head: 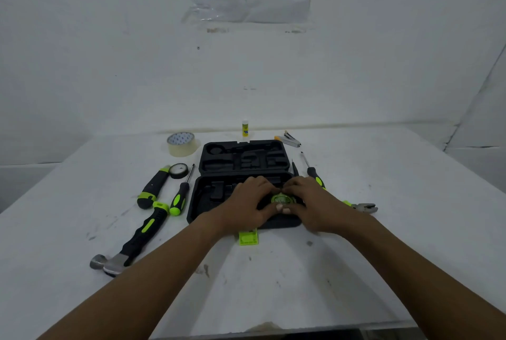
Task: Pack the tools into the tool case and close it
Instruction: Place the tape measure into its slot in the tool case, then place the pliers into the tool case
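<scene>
The black tool case (213,194) lies open mid-table, its lid (243,157) folded back and its green latch (248,237) at the front. Both hands rest over the case's right half. My left hand (247,204) and my right hand (309,203) together grip a round green tape measure (279,199) that sits in a recess. To the left lie a hammer (131,241), a green-black screwdriver (180,194), a utility knife (152,187) and a roll of black tape (178,170). On the right lie another screwdriver (312,170) and pliers (365,207).
A roll of clear packing tape (182,144), a glue stick (245,128) and a stapler (290,139) stand behind the case near the wall. A thin dark tool (295,168) lies beside the case's right edge. The white table's front edge (273,333) is close to me.
</scene>
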